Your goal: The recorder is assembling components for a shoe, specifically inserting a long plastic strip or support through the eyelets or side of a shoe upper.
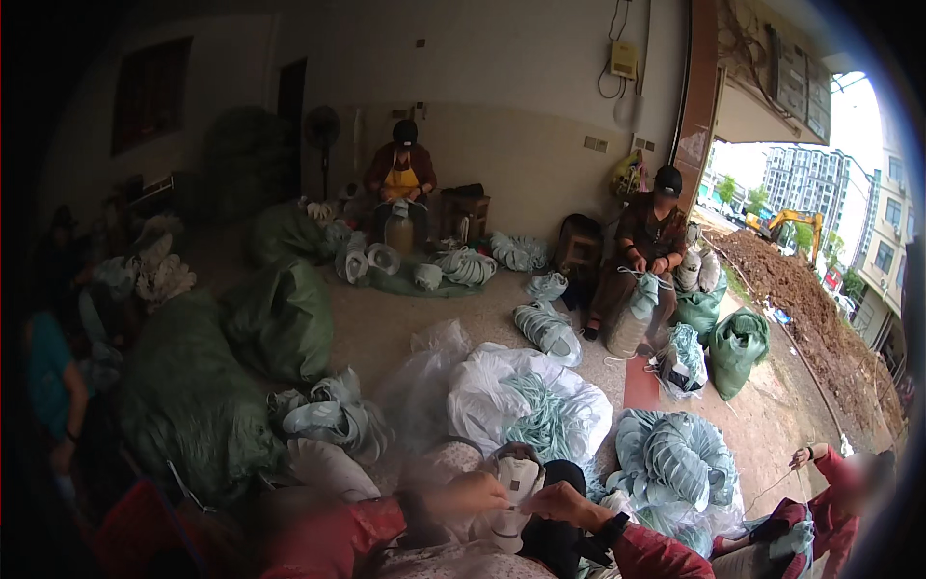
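Low in the head view, my left hand (471, 493) and my right hand (563, 505) come close together, fingers closed as in a pinch. What sits between the fingertips is too small and blurred to name. Just beyond them a whitish fabric piece (521, 476) with a small dark mark stands in my lap area; whether the fingers touch it I cannot tell. A pale curved piece (505, 530) shows below the hands. Past my lap lies a white plastic sack (482, 386), opened over a heap of pale green strips (540, 415).
Bundled pale green curved pieces (675, 458) lie to the right, another bundle (338, 420) to the left. Large green sacks (193, 405) fill the left side. Two seated people (400, 179) work by the wall; another person (839, 502) handles cord at lower right.
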### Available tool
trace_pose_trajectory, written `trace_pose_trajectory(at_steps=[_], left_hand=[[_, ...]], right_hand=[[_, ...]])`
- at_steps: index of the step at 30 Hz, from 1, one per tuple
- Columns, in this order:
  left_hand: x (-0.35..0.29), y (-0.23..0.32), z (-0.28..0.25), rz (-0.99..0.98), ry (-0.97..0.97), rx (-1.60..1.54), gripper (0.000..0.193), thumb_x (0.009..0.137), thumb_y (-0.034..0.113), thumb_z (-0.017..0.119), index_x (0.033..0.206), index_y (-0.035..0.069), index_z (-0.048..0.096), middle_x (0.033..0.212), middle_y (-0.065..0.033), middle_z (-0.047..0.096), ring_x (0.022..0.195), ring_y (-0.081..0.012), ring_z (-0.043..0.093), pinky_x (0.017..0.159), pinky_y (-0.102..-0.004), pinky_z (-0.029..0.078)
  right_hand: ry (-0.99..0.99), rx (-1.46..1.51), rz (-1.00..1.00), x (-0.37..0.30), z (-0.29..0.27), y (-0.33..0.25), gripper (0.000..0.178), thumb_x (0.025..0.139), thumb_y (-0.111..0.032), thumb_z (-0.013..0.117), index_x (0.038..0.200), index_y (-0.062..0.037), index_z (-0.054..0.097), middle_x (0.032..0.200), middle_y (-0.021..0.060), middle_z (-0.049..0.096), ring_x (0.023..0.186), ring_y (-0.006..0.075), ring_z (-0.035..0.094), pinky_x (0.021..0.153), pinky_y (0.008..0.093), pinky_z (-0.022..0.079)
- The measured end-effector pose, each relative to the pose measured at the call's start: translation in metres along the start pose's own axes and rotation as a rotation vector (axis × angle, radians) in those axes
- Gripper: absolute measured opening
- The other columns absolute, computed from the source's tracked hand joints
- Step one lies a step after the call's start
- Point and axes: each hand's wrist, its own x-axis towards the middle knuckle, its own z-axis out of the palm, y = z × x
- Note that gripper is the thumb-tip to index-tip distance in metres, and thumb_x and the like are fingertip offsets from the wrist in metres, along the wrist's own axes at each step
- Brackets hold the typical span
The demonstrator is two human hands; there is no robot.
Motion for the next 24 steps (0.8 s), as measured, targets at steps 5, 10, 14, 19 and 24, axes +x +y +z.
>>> trace_pose_trajectory(at_steps=[5,10,14,19,24], left_hand=[[0.024,-0.010,0.002,0.039,-0.013,-0.116,0.028,0.089,0.029,0.061,0.093,0.003,0.070,0.080,-0.0127,0.069,0.075,-0.0208,0.066,0.070,-0.0360,0.050],[0.030,-0.041,0.004,0.048,0.019,-0.145,0.029,0.091,0.031,0.060,0.091,0.003,0.069,0.075,-0.0124,0.067,0.069,-0.0182,0.062,0.067,-0.0341,0.049],[-0.003,-0.053,-0.035,-0.004,-0.121,-0.251,0.026,0.091,0.028,0.064,0.093,0.002,0.069,0.077,-0.0041,0.066,0.071,-0.0115,0.058,0.067,-0.0298,0.047],[-0.039,-0.075,-0.100,-0.277,-0.163,-0.366,0.030,0.093,0.031,0.062,0.096,0.002,0.072,0.078,0.0005,0.065,0.078,-0.0057,0.057,0.071,-0.0238,0.045],[-0.117,-0.149,-0.134,-0.207,0.124,-0.275,0.019,0.087,0.022,0.069,0.090,0.003,0.073,0.081,0.0022,0.068,0.071,-0.0045,0.055,0.063,-0.0213,0.043]], right_hand=[[0.389,-1.071,-0.616,0.000,-0.007,0.014,0.020,0.091,-0.026,0.063,0.088,-0.0090,0.073,0.068,0.0027,0.065,0.058,0.0145,0.064,0.054,0.0327,0.049],[0.097,-0.456,-0.170,0.046,-0.050,0.121,0.018,0.092,-0.025,0.061,0.095,-0.0107,0.072,0.066,0.0033,0.065,0.060,0.0176,0.066,0.056,0.0338,0.050],[0.164,-0.481,-0.491,-0.015,-0.017,0.042,0.016,0.092,-0.018,0.061,0.097,-0.0058,0.069,0.078,0.0098,0.066,0.070,0.0221,0.063,0.064,0.0350,0.049],[0.007,-0.230,-0.354,-0.032,-0.042,0.031,0.016,0.096,-0.015,0.060,0.102,-0.0038,0.069,0.067,0.0012,0.056,0.057,0.0084,0.049,0.051,0.0270,0.042],[-0.111,0.007,-0.129,-0.045,-0.079,0.074,0.022,0.097,-0.020,0.057,0.106,-0.0061,0.072,0.067,-0.0022,0.057,0.060,0.0056,0.051,0.057,0.0233,0.044]])
